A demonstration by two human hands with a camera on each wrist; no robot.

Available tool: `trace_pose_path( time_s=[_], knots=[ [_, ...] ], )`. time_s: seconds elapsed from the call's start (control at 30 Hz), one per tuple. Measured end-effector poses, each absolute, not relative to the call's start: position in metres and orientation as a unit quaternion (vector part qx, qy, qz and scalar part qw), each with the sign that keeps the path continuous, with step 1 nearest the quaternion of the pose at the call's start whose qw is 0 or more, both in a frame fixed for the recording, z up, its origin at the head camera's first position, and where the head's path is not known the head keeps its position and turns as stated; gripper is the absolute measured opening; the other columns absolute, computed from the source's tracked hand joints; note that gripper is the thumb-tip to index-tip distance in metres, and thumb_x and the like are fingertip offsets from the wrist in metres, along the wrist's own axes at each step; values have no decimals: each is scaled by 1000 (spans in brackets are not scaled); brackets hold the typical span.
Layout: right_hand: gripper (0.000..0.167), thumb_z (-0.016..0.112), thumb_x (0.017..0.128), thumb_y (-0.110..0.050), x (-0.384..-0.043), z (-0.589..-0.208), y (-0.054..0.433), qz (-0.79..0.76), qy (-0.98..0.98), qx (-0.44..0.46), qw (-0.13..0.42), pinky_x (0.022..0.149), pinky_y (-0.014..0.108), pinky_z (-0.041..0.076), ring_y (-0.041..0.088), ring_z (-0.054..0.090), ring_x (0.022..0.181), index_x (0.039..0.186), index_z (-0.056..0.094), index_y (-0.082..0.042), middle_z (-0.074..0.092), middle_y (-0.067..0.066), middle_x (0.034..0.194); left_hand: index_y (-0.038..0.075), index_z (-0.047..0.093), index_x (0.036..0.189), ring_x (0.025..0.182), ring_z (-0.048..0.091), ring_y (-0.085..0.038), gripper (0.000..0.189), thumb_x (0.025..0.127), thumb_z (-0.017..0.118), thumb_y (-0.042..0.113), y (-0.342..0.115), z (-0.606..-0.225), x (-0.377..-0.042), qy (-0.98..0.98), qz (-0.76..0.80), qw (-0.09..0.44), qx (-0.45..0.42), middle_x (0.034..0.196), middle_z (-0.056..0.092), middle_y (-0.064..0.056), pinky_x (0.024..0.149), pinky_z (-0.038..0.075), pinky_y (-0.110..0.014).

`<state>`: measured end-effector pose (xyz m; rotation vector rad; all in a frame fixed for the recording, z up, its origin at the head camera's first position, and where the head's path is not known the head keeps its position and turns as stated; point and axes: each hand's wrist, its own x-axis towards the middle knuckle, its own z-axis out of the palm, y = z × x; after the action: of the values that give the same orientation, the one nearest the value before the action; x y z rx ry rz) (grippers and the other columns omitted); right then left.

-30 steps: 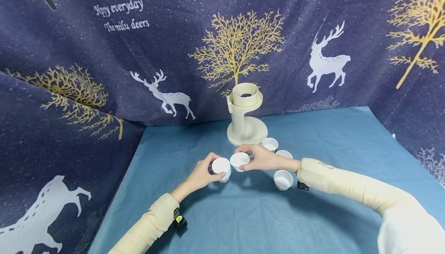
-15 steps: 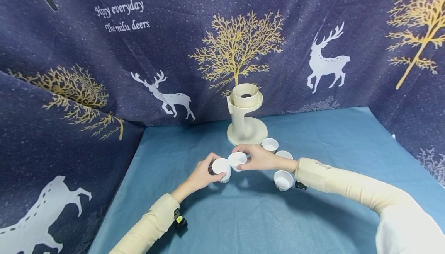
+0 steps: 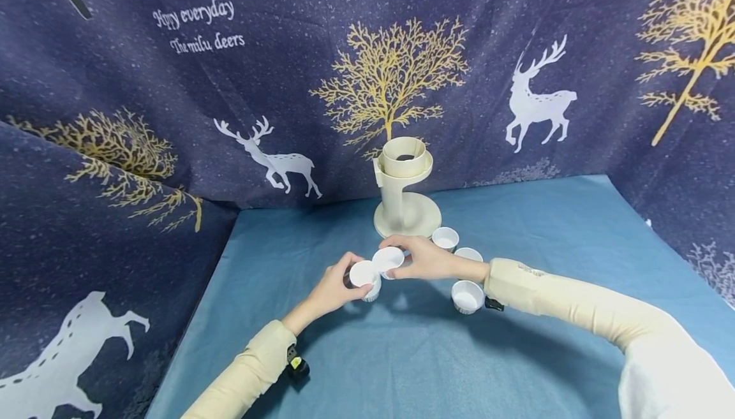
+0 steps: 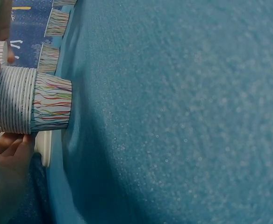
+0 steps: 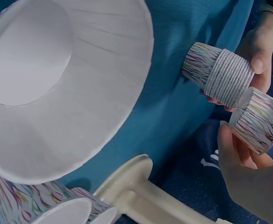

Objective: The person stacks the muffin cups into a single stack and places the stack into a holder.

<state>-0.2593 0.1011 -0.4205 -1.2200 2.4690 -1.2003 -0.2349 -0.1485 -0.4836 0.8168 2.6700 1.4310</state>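
My left hand (image 3: 330, 290) grips a stack of nested white paper baking cups (image 4: 52, 102) around its sides. Colourful wavy lines decorate the outer wall of the stack's end cup. In my right hand (image 3: 423, 259) a single paper baking cup (image 5: 260, 121) is pinched between thumb and fingers, tilted at the stack's mouth. The two appear to touch at the rim in the right wrist view. Right of the hands, three more baking cups sit upright on the blue cloth: a back one (image 3: 445, 238), a middle one (image 3: 469, 254) partly behind the right forearm, and a front one (image 3: 467, 298).
Behind the hands stands a cream holder (image 3: 393, 205) with a round base and a ring bearing a cream open cylinder (image 3: 404, 159). A blue cloth (image 3: 396, 355) covers the table. Dark curtains (image 3: 275, 87) with deer and trees border the back and sides.
My right hand has moved a little left with its cup, which has gone from beside the stack to its rim and tilted. My left hand and the stack have stayed put.
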Motion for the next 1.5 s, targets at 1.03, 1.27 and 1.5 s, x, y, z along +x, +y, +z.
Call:
trace_pose_path(
  time_s=[1.03, 1.27, 1.5],
  knots=[
    [57, 72, 87, -25, -260, -413, 73, -361, 823, -429, 93, 85, 41, 54, 23, 60, 114, 136, 50, -3, 60, 11, 130, 12, 50, 117, 107, 64, -21, 42, 84, 75, 20, -151, -486, -238, 854, 454, 23, 254, 114, 62, -7, 90, 53, -32],
    [49, 73, 87, -27, -262, -412, 67, -351, 820, -442, 95, 85, 38, 54, 19, 61, 111, 129, 57, -7, 63, 5, 127, 10, 51, 121, 99, 64, -19, 46, 83, 76, 18, -152, -484, -236, 855, 453, 17, 253, 112, 64, -9, 82, 54, -29],
    [53, 77, 83, -27, -262, -414, 63, -327, 827, -448, 92, 83, 43, 54, 19, 58, 108, 129, 58, -8, 62, 7, 124, 3, 51, 119, 95, 65, -24, 46, 82, 77, 10, -151, -485, -237, 865, 434, 3, 253, 110, 64, -15, 77, 53, -27]
  ],
)
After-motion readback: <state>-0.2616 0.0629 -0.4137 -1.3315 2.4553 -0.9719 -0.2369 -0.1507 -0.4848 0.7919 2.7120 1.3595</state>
